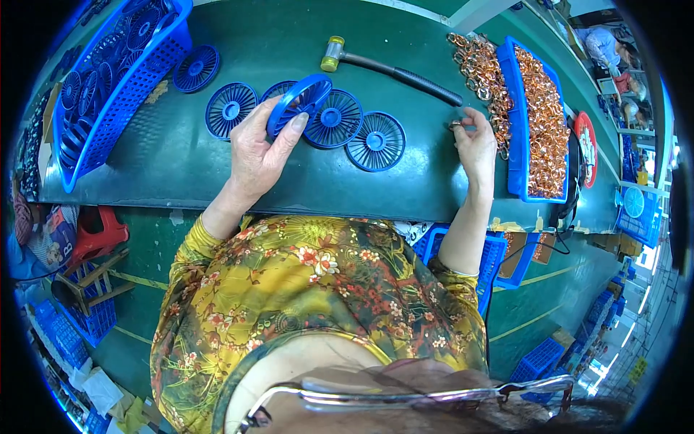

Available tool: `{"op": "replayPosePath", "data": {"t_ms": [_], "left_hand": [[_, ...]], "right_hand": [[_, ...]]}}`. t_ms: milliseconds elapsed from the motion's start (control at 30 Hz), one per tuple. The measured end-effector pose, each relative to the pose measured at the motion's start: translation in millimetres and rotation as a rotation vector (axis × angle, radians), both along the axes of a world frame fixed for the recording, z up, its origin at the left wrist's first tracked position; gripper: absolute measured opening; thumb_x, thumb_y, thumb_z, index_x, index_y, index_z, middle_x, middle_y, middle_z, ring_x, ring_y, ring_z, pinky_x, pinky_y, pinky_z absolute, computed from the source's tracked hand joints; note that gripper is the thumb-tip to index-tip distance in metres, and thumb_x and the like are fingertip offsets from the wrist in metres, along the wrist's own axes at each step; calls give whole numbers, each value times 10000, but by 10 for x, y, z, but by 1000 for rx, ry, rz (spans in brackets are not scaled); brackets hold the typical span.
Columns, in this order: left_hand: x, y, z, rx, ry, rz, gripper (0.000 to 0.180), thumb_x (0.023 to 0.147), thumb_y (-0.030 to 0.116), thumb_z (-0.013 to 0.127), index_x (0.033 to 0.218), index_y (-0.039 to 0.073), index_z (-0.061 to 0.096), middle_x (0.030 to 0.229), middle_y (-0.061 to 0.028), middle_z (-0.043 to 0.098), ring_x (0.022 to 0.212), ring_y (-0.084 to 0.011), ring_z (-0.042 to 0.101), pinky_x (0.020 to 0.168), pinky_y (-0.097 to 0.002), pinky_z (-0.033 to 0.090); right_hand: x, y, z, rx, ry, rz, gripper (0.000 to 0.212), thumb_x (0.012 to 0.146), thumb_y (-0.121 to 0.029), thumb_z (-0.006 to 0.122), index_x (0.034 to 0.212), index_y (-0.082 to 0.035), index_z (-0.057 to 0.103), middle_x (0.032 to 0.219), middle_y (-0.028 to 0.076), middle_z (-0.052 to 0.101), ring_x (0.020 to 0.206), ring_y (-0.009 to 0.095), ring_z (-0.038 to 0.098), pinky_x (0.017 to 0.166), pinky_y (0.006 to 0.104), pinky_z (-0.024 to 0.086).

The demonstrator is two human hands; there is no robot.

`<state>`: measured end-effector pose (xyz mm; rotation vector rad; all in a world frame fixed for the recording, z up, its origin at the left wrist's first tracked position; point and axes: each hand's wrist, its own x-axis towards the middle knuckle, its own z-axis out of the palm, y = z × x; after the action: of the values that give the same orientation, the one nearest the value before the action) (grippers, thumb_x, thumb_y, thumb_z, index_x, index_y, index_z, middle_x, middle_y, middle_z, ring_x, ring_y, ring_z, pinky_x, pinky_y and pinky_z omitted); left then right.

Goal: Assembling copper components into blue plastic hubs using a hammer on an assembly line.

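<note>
My left hand (pixel 254 153) grips a round blue plastic part (pixel 316 88) by its rim and holds it tilted above the green table. Beneath and around it lie several similar parts with thin spokes and a central hub, among them one flat spoked disc (pixel 376 141). Off to the right, my right hand (pixel 477 145) pinches a small copper-coloured ring (pixel 455 124) between thumb and fingers, low over the table. That hand is close to a loose pile of copper-coloured rings (pixel 481 65).
A rubber-gripped mallet (pixel 394 71) with yellow faces lies across the back. At left stands a blue perforated basket (pixel 134 101) of spoked discs, with one disc (pixel 196 69) beside it. A blue tray (pixel 515 119) full of copper rings is at right, with a red round object (pixel 585 148) beyond.
</note>
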<state>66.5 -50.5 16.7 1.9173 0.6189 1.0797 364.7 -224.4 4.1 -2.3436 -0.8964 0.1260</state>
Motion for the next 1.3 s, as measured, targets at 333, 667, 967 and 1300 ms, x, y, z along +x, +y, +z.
{"op": "replayPosePath", "data": {"t_ms": [333, 667, 967, 1300], "left_hand": [[67, -84, 32, -107, -23, -45, 302, 876, 180, 685, 1082, -32, 621, 834, -62, 648, 680, -78, 549, 610, -228, 453], [175, -187, 71, -352, -162, -134, 279, 899, 180, 662, 1090, -17, 610, 850, -30, 654, 731, -56, 566, 667, -212, 474], [320, -220, 82, -592, -143, -286, 386, 1032, 324, 372, 1144, -10, 528, 1134, -104, 581, 1018, -144, 565, 914, -287, 453], [294, -267, 123, -444, -15, -210, 316, 1014, 253, 428, 1194, 4, 504, 1061, -71, 558, 969, -117, 519, 849, -262, 432]], "right_hand": [[-141, 16, 84, 69, -192, 97, 132, 822, -105, 675, 941, -51, 653, 852, 101, 579, 642, 198, 573, 644, 343, 486], [-422, 81, 134, 356, -196, 236, 67, 832, -52, 684, 879, -13, 657, 846, 106, 642, 682, 190, 622, 591, 297, 500], [-1056, 319, 312, 603, -303, 512, 184, 690, -41, 798, 800, -25, 652, 806, 106, 653, 704, 229, 640, 601, 313, 511], [-1392, 646, 372, 491, -321, 602, 141, 743, -93, 743, 771, -67, 607, 737, 62, 609, 636, 237, 584, 562, 332, 463]]}}
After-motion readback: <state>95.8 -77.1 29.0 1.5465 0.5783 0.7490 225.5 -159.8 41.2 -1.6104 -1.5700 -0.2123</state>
